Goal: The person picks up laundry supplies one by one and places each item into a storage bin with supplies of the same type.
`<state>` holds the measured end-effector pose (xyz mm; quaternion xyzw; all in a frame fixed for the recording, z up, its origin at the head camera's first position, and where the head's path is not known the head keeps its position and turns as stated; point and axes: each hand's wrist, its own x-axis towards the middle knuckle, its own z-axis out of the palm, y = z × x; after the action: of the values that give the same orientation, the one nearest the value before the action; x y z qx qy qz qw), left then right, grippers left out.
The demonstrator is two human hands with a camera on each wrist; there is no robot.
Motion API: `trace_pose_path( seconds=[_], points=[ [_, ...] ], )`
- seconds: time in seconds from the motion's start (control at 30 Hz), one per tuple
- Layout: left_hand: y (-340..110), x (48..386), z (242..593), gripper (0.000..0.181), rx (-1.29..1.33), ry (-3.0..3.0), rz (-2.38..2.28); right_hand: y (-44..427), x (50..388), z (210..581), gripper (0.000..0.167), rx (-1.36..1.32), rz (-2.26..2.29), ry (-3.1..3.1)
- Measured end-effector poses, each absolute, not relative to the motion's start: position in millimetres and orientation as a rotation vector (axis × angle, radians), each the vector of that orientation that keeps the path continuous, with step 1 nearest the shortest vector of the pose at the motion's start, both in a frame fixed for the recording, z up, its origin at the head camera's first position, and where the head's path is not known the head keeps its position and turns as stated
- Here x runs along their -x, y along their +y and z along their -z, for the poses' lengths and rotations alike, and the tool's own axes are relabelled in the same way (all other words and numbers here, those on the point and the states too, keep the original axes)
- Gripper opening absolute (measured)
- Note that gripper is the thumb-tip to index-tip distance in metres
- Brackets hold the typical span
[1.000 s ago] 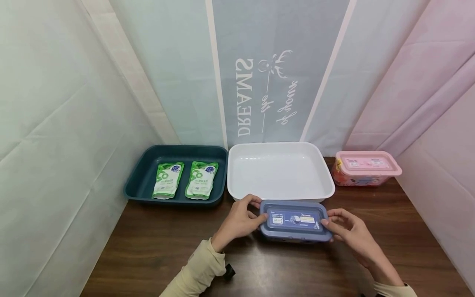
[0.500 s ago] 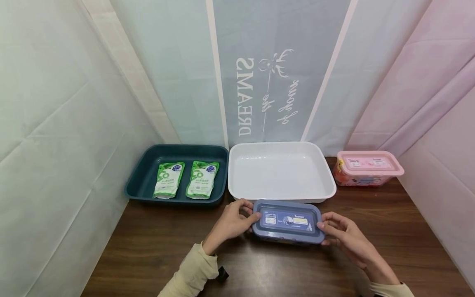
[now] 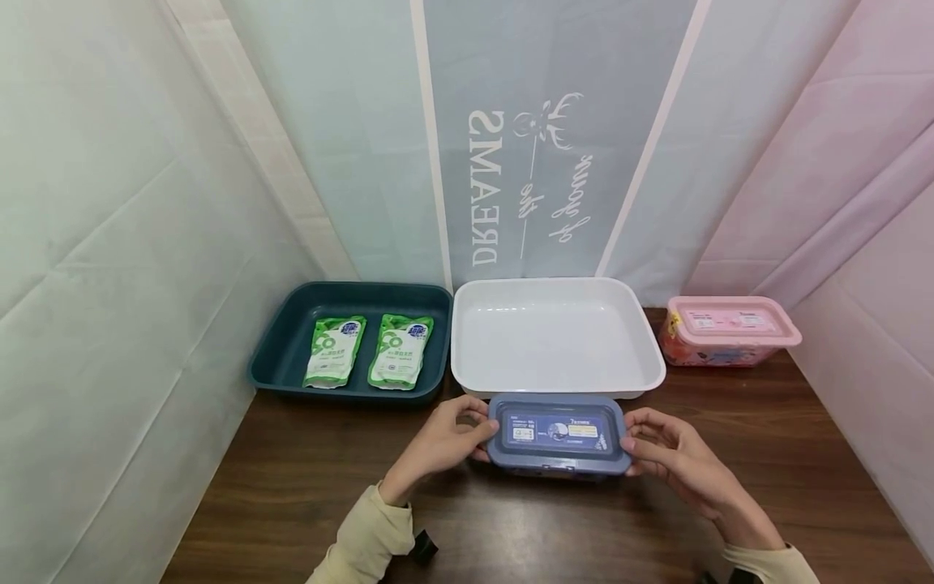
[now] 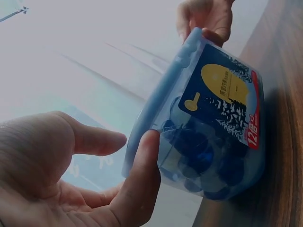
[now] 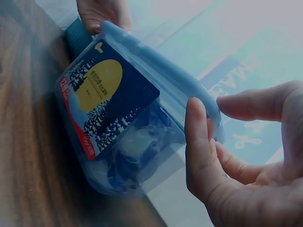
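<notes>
Pinching the blue tub (image 4: pixel 213 127) at 2 ends, left hand (image 3: pixel 445 438) and right hand (image 3: pixel 679 464) have it just nearside of the white tray (image 3: pixel 558 341); lid (image 3: pixel 557 435) could totally pop if only its rim takes the weight.

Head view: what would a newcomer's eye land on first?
Probably the blue box, gripped at its ends by the left hand and right hand, just in front of the white tray. Next, the two green-and-white pouches lying in the dark tray at left. Then the pink box, right of the white tray.
</notes>
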<state>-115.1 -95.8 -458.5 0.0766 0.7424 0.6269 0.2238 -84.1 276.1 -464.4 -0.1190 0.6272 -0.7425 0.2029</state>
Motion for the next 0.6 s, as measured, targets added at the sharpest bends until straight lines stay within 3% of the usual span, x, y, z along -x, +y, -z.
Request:
trace_pose_path(
  seconds=[0.6],
  points=[
    [-108.7, 117.0, 423.2, 0.037, -0.285, 1.944, -1.92, 274.9, 110.9, 426.2, 0.036, 0.531, 2.182, 1.669]
  ],
)
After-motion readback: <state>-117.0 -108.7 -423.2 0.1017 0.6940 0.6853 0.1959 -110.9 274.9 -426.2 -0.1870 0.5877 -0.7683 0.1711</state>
